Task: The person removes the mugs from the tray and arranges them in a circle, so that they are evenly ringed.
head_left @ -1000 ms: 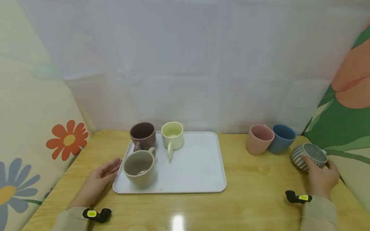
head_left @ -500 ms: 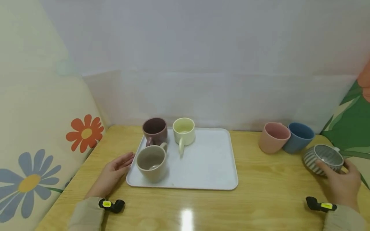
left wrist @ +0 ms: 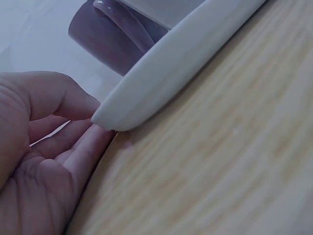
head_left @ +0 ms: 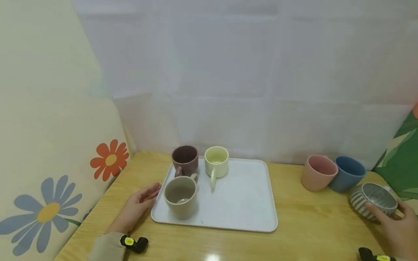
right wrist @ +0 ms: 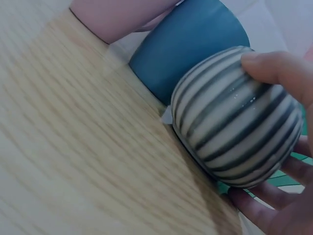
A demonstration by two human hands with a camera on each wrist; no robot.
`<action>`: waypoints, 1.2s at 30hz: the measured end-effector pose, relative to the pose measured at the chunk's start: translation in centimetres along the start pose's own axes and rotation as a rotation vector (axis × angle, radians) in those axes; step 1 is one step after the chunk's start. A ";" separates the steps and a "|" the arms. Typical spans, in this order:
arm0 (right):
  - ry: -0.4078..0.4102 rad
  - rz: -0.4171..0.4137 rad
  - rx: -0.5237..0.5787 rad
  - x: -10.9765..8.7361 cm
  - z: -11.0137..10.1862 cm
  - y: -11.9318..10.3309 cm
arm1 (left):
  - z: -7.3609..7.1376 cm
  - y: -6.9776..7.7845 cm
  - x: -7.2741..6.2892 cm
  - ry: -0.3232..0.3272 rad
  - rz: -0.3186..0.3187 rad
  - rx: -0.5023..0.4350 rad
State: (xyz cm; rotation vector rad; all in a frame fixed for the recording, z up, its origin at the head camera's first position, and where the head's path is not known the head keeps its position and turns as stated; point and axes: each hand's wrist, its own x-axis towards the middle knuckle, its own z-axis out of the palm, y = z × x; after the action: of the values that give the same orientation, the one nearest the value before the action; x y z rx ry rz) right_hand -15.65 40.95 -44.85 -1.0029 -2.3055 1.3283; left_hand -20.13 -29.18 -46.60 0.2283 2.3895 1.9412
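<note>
Striped cup (right wrist: 232,125), still in right grip (head_left: 399,225), now lower in head view

The head view looks forward and down from above the near side of the table (head_left: 310,224), farthest back and widest, with the tray (head_left: 241,203) at six o'clock, the left hand (head_left: 134,208) between seven and eight and the right hand (head_left: 400,223) at four. The left wrist view looks from close in, low by the tabletop and rolled, along that hand to the tray's rim at twelve; it shares hand, rim and the plum mug (left wrist: 110,41), at eleven, with the head view. The right wrist view, also near, low and rolled, faces the striped cup (right wrist: 230,122) at three, sharing it, the blue cup (right wrist: 183,51) at one and the pink cup (right wrist: 117,17) at eleven with the head view.
</note>
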 end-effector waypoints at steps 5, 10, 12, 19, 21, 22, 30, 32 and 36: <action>-0.040 -0.020 0.006 0.4 -0.7 -0.3 | 1.1 -1.0 -0.8 0.025 -0.035 -0.037; -0.055 -0.024 -0.003 0.3 -1.3 0.0 | 2.1 -1.8 -1.2 0.013 -0.091 -0.050; -0.045 -0.024 -0.019 0.1 -1.5 0.2 | 2.4 -2.1 -0.9 0.005 -0.091 -0.049; -0.083 -0.041 -0.045 0.0 -1.2 1.0 | 1.9 -2.1 -0.1 -0.022 -0.021 -0.026; -0.101 -0.046 -0.056 0.0 -1.0 0.8 | 1.6 -1.9 -0.2 -0.023 -0.017 -0.020; -0.104 -0.051 -0.070 0.1 -0.9 0.7 | 1.4 -1.8 -0.3 -0.022 -0.015 -0.018; 0.002 -0.069 -0.012 -1.5 -1.0 -2.3 | 0.7 -1.2 -0.3 -0.037 0.022 -0.008; 0.056 -0.052 0.060 -2.2 -0.9 -3.6 | 0.5 -1.0 -0.2 -0.033 0.032 -0.002; 0.181 -0.081 0.207 -3.6 -0.9 -6.1 | 0.2 -0.5 0.0 -0.027 0.045 -0.005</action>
State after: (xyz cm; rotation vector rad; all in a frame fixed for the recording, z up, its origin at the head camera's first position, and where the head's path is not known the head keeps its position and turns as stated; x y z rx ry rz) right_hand -15.16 37.00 -38.99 -0.9121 -2.0082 1.3507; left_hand -20.12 -29.13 -47.17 0.3088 2.3830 1.9492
